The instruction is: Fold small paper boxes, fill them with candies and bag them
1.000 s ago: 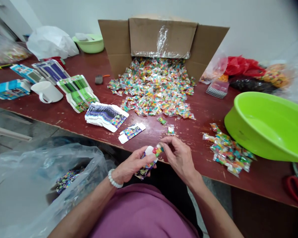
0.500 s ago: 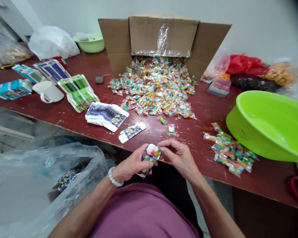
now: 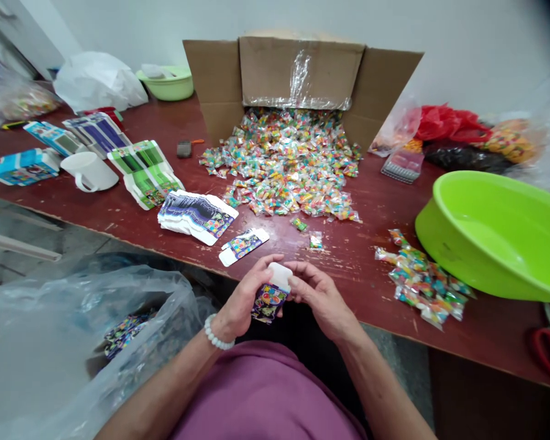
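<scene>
Left hand (image 3: 244,298): wraps the small printed box (image 3: 269,294) from the left, fingers clamped on its body, just off the near edge of the table (image 3: 376,201).
Right hand (image 3: 318,292): meets the box from the right; fingers (image 3: 297,272) pressed together on its white top flap.
Small printed box: upright between both hands, purple sides with coloured dots, white flap folded over the top.
Step in hand: judged to be closing the flap; contents not visible.
Next move calls for: tucking the flap fully into the box mouth while the left hand keeps the body square.
Plastic bag (image 3: 73,342): clear, open at the person's left below the table; similar printed boxes lie inside.
Flat carton blank (image 3: 242,244): lies alone on the table, near the hands.
Stack of blanks (image 3: 197,215): just beyond it, to the left.
Small packet pile (image 3: 421,281): to the right, beside the green basin (image 3: 499,238).
Loose packets (image 3: 284,165): large heap spilling from the cardboard box (image 3: 302,73) on its side at the far edge.
White mug (image 3: 89,172): far left, among more carton stacks.
</scene>
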{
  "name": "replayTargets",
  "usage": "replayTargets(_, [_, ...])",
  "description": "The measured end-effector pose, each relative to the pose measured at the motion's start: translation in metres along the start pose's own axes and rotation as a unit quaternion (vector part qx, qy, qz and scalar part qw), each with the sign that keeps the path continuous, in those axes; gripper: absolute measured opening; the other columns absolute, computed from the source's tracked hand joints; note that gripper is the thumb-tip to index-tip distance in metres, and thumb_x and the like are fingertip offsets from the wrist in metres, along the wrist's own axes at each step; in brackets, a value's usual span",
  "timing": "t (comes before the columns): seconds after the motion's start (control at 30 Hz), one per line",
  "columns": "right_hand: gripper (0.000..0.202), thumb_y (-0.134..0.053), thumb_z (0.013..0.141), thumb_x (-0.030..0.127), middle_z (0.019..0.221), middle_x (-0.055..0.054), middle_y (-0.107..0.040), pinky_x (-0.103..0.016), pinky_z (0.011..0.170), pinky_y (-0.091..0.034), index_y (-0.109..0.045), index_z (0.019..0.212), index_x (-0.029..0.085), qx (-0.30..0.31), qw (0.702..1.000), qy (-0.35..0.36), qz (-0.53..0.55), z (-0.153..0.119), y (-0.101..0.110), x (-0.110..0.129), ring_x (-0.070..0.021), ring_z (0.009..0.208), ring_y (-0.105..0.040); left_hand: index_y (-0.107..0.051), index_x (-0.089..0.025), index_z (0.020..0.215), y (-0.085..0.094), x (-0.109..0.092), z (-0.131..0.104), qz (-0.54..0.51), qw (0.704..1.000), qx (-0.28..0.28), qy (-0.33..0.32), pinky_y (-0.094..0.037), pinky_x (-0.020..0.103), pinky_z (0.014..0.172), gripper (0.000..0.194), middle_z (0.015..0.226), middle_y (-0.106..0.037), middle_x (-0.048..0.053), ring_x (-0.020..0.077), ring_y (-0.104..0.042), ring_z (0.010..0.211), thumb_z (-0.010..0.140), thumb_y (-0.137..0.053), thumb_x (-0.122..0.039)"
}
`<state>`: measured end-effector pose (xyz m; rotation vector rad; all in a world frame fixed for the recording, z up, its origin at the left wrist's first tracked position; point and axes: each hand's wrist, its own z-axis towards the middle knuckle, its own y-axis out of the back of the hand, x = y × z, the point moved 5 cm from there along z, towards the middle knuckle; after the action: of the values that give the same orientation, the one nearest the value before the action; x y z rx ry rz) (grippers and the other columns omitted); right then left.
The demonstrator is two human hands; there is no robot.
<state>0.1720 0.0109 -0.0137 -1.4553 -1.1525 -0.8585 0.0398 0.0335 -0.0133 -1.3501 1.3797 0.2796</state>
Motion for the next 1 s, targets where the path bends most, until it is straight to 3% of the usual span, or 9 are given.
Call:
replayTargets(0.17, [0.025, -0.072, 0.082, 0.041, 0.083, -0.001, -0.065, -0.025, 0.048, -0.052, -0.068, 0.095, 0.02, 0.029, 0.999, 0.025, 0.036, 0.003, -0.019, -0.003, -0.0155, 0.065, -0.06, -0.054, -0.022, 0.124, 0.002, 0.0, 0.0, 0.022, 0.999, -0.028, -0.031, -0.052, 0.025, 0.046, 0.041, 0.092, -0.06, 0.002, 0.0136, -0.059, 0.059, 0.084, -0.059, -0.03])
replayTargets(0.27, [0.019, -0.07, 0.085, 0.038, 0.082, -0.002, -0.068, -0.027, 0.056, -0.054, -0.069, 0.085, 0.019, -0.028, 0.995, 0.082, -0.044, 0.006, -0.012, -0.002, -0.0161, 0.066, -0.062, -0.05, -0.024, 0.127, 0.002, 0.0, 0.0, -0.002, 1.0, -0.025, 0.005, -0.052, 0.026, 0.047, 0.043, 0.089, -0.061, 0.002, 0.0137, -0.06, 0.056, 0.087, -0.058, -0.037])
replayTargets(0.37, [0.014, -0.066, 0.089, 0.032, 0.089, -0.004, -0.073, -0.029, 0.071, -0.054, -0.073, 0.093, 0.021, -0.047, 0.964, 0.189, -0.181, 0.004, -0.007, 0.009, -0.0181, 0.079, -0.066, -0.051, -0.023, 0.125, 0.001, -0.001, 0.0, -0.054, 0.997, -0.008, 0.048, -0.05, 0.028, 0.045, 0.043, 0.085, -0.062, 0.003, 0.016, -0.062, 0.052, 0.091, -0.051, -0.049])
replayTargets(0.5, [0.015, -0.06, 0.093, 0.027, 0.089, -0.004, -0.074, -0.03, 0.079, -0.051, -0.074, 0.095, 0.023, 0.018, 0.915, 0.275, -0.294, 0.001, -0.012, 0.02, -0.0187, 0.085, -0.067, -0.057, -0.019, 0.117, 0.003, -0.001, 0.001, -0.07, 0.994, -0.023, 0.076, -0.048, 0.027, 0.042, 0.036, 0.083, -0.064, 0.005, 0.0171, -0.062, 0.048, 0.091, -0.05, -0.042])
replayTargets(0.6, [0.012, -0.064, 0.09, 0.029, 0.087, -0.004, -0.074, -0.029, 0.074, -0.052, -0.073, 0.088, 0.021, 0.002, 0.931, 0.222, -0.29, 0.005, -0.011, 0.017, -0.0191, 0.083, -0.068, -0.058, -0.019, 0.118, 0.006, 0.0, 0.003, -0.066, 0.994, -0.052, 0.07, -0.049, 0.027, 0.042, 0.034, 0.087, -0.067, 0.005, 0.0167, -0.062, 0.049, 0.09, -0.051, -0.036])
replayTargets(0.7, [0.01, -0.071, 0.084, 0.03, 0.087, -0.005, -0.073, -0.027, 0.064, -0.055, -0.071, 0.085, 0.019, -0.018, 0.962, 0.147, -0.23, 0.011, -0.012, 0.011, -0.0185, 0.075, -0.068, -0.062, -0.018, 0.122, 0.009, 0.002, 0.004, -0.041, 0.995, -0.072, 0.053, -0.051, 0.026, 0.045, 0.043, 0.091, -0.069, 0.008, 0.016, -0.063, 0.053, 0.092, -0.049, -0.046])
replayTargets(0.87, [0.016, -0.071, 0.082, 0.032, 0.108, -0.008, -0.07, -0.03, 0.048, -0.057, -0.066, 0.078, 0.018, 0.057, 0.996, 0.065, -0.027, 0.017, -0.023, 0.008, -0.0202, 0.072, -0.069, -0.065, -0.012, 0.125, 0.012, 0.005, 0.005, 0.011, 0.998, -0.052, 0.036, -0.044, 0.023, 0.041, 0.07, 0.062, -0.066, 0.006, 0.0156, -0.059, 0.045, 0.088, -0.045, -0.067])
replayTargets(0.93, [0.016, -0.07, 0.084, 0.033, 0.108, -0.008, -0.069, -0.031, 0.05, -0.057, -0.066, 0.078, 0.019, 0.055, 0.995, 0.07, -0.044, 0.017, -0.022, 0.01, -0.02, 0.071, -0.068, -0.068, -0.012, 0.121, 0.015, 0.002, 0.005, 0.027, 0.998, -0.055, 0.024, -0.044, 0.022, 0.042, 0.063, 0.059, -0.066, 0.005, 0.016, -0.06, 0.048, 0.088, -0.05, -0.063])
replayTargets(1.0, [0.014, -0.064, 0.089, 0.034, 0.104, -0.006, -0.069, -0.034, 0.064, -0.058, -0.069, 0.085, 0.021, 0.054, 0.985, 0.109, -0.126, 0.014, -0.021, 0.013, -0.0209, 0.081, -0.067, -0.07, -0.013, 0.117, 0.016, -0.002, 0.005, 0.023, 0.998, -0.061, 0.019, -0.046, 0.023, 0.045, 0.049, 0.076, -0.072, 0.008, 0.0159, -0.063, 0.054, 0.088, -0.057, -0.051])
